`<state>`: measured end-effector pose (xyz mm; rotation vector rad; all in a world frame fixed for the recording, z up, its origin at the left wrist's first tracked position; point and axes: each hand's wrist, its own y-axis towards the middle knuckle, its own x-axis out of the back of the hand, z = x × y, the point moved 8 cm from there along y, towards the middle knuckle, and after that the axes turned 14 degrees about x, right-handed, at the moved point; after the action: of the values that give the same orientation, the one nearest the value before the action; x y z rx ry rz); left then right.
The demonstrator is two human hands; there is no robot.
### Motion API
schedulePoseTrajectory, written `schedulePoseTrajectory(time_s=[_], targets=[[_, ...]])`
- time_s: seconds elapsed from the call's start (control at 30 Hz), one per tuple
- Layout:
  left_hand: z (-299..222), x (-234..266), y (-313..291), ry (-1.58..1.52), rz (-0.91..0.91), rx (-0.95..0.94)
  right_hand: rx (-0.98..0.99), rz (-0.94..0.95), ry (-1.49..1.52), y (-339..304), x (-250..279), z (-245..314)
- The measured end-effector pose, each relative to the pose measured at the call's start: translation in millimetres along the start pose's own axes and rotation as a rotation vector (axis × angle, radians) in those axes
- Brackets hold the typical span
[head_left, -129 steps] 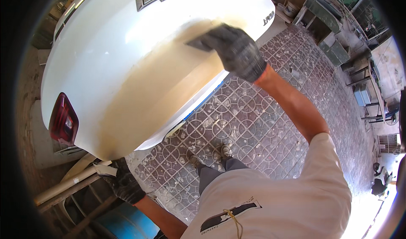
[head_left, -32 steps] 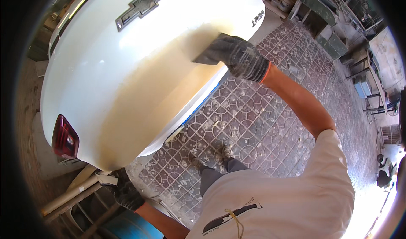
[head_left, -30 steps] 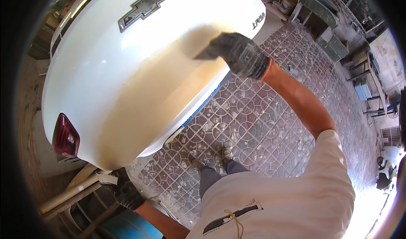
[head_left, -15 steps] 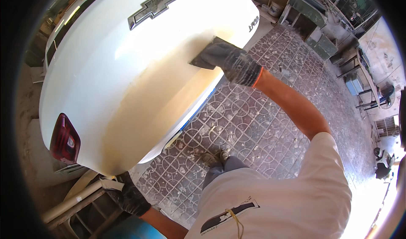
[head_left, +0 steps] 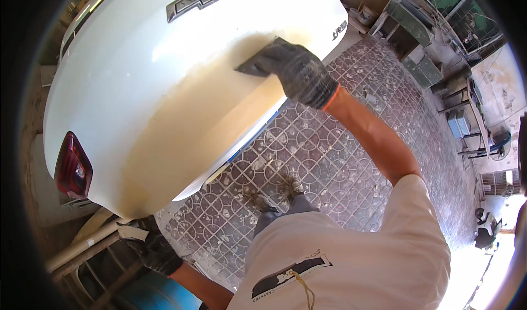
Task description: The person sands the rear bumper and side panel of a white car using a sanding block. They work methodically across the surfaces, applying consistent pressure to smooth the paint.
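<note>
A white car's rear panel [head_left: 126, 85] carries a broad tan, sanded-looking patch [head_left: 186, 129]. Against the patch's upper right part, my right hand [head_left: 299, 71], in a dark glove with an orange cuff edge, presses a flat dark sheet that looks like sandpaper [head_left: 253, 64]. Its fingers are closed over the sheet. Low on the left, my left hand [head_left: 156, 252], also in a dark glove, pinches a folded beige piece of paper [head_left: 132, 231] just below the panel's lower corner. Some of its fingers are in shadow.
A red tail light [head_left: 74, 167] sits on the car's left side, and a metal emblem [head_left: 200, 0] is above the patch. Beside my left hand lie a long tan tube [head_left: 82, 247] and a blue rounded object [head_left: 159, 293]. Patterned tiles [head_left: 351, 151] cover the floor.
My right hand has slid slightly left and up across the patch with the dark sheet. My left hand, still with the beige paper, appears a little farther left as the view shifts.
</note>
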<state>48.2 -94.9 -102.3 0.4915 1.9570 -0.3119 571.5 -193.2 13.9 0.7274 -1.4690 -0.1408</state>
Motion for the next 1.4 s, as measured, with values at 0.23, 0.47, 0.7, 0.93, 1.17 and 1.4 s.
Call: schedulePoseTrajectory(time_s=[0.23,0.47,0.7,0.93,1.17,1.4], targets=[[7.9,-14.4,3.2,-1.122,0.488,0.187,0.222,-0.351,-0.193,-46.3,29.7,58.8],[5.2,-13.2,4.0,-0.855,0.444,0.204,-0.005,-0.19,-0.178,-23.7,52.2,-8.4],[-8.7,-8.9,1.6,-1.969,0.699,0.048,0.034,-0.155,-0.304,29.8,27.2,-36.2],[0.7,-21.1,0.8,-2.075,0.644,0.285,0.132,-0.074,-0.221,-0.7,-7.3,21.4],[11.8,-27.4,5.0,-1.478,0.525,0.311,0.121,-0.133,-0.253,-52.4,5.3,70.7],[0.4,-3.5,2.6,-0.891,0.45,0.185,-0.068,-0.15,-0.175,-10.0,40.4,-41.6]])
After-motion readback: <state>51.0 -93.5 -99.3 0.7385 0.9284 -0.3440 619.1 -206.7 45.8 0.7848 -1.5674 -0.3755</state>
